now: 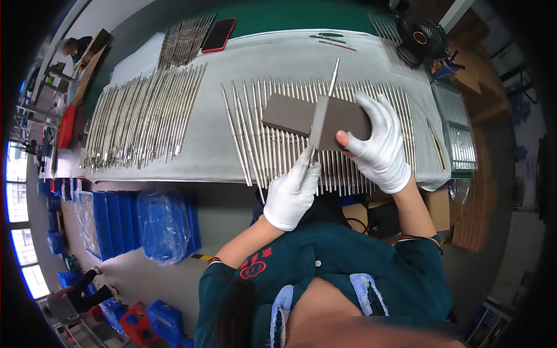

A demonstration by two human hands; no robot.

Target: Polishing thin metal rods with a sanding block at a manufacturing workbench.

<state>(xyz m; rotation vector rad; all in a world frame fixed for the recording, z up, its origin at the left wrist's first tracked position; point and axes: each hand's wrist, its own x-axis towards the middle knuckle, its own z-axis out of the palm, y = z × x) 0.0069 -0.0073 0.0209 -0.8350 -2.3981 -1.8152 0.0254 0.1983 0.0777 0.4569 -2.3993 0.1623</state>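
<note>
Both hands wear white gloves. My left hand (293,196) is closed around the lower end of a slim metal rod (333,78), whose thin tip points away from me. A thick grey-brown rectangular block (347,124) is gripped in my right hand (383,148), with a bare thumb tip on its face. The block's narrow side lies against the rod and hides its middle. Left of it, a second flat grey-brown block (287,113) rests on a row of similar metal rods (255,133) laid side by side on the white-covered table.
Another batch of rods (142,116) covers the table's left part, with more behind. A red-edged phone (219,36) lies at the back. To the right stand a black fan (419,37) and clear plastic trays (459,130). Blue crates (116,223) sit below the front edge.
</note>
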